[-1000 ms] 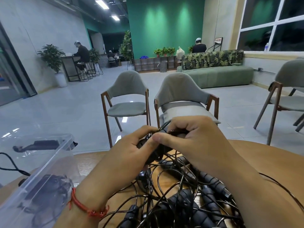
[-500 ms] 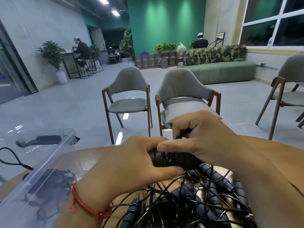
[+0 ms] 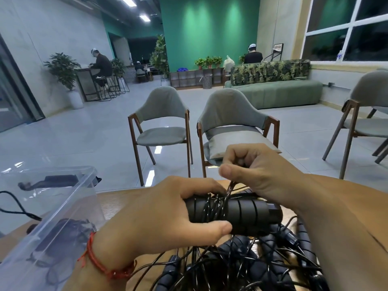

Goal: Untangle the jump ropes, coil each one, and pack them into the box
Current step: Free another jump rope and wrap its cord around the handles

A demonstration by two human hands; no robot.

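My left hand (image 3: 168, 215) grips a pair of black ribbed jump-rope handles (image 3: 241, 213), held level above the table with thin black cord wound around them. My right hand (image 3: 256, 173) pinches that cord (image 3: 230, 185) just above the handles, fingers curled. Below both hands lies a tangled heap of black cords and more ribbed handles (image 3: 241, 265) on the wooden table (image 3: 117, 202). A clear plastic box (image 3: 52, 223) stands tilted at the left, with dark rope bundles showing through its wall.
A loose black cord (image 3: 19, 208) trails off the table's left side. Two grey chairs (image 3: 163, 131) stand just beyond the table's far edge, a third chair (image 3: 365, 120) at the right. People sit far across the room.
The handles have been lifted and turned level in my left hand. My right hand has risen off them and now pulls the cord upward, with turns of cord around the handles.
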